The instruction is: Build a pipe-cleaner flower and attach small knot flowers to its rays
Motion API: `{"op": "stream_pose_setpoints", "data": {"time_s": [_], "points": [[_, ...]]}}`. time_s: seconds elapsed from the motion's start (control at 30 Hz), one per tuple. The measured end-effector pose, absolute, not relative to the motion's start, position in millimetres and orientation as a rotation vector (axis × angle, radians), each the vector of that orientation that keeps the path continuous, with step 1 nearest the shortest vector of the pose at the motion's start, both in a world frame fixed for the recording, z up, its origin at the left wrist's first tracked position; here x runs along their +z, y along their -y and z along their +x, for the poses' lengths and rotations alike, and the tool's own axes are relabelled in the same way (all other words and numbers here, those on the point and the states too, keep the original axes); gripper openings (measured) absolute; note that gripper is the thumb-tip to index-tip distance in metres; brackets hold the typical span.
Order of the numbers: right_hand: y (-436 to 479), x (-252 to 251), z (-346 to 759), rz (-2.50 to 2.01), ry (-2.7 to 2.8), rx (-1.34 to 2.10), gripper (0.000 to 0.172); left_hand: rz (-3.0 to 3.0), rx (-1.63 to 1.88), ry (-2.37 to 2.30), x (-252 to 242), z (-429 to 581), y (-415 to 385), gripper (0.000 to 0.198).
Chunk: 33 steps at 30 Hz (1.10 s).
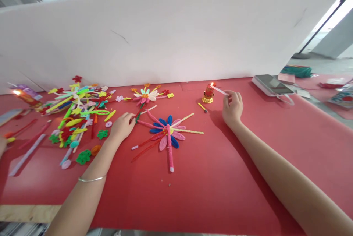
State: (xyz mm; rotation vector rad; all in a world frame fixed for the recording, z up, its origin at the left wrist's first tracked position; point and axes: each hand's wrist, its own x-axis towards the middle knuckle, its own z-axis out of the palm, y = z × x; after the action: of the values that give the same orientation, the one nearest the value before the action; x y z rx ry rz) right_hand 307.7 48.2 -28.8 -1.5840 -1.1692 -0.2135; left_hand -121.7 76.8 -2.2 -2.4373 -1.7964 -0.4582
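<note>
My right hand (233, 107) pinches a thin whitish stick (220, 90), which looks like a glue stick. Its far tip is at the flame of a lit red candle (210, 91) on a gold holder (207, 98). On the left, my left hand (124, 127) has its fingers closed on a green fuzzy stem (138, 115), of the pipe-cleaner kind. Just right of that hand lies a large pink and blue fuzzy flower (168, 131) with pink, red and cream stems. Beyond it rests a smaller white and pink flower (146, 95).
Colourful fuzzy pieces (77, 107) are piled at left. Another lit candle (26, 98) leans there, beside another person's hand (2, 144). A yellow stub (202, 107) lies near the gold holder. A phone (271, 84) sits back right. A white panel (165, 33) stands behind the red tabletop (209, 188).
</note>
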Motion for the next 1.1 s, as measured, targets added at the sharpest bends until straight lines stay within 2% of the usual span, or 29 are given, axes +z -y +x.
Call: {"op": "stream_pose_setpoints", "data": {"time_s": [1.1], "points": [[-48.1, -28.5, 307.0, -1.576, 1.164, -0.217, 0.025, -2.429, -0.435, 1.814, -0.7, -120.6, -75.9, 0.024]]}}
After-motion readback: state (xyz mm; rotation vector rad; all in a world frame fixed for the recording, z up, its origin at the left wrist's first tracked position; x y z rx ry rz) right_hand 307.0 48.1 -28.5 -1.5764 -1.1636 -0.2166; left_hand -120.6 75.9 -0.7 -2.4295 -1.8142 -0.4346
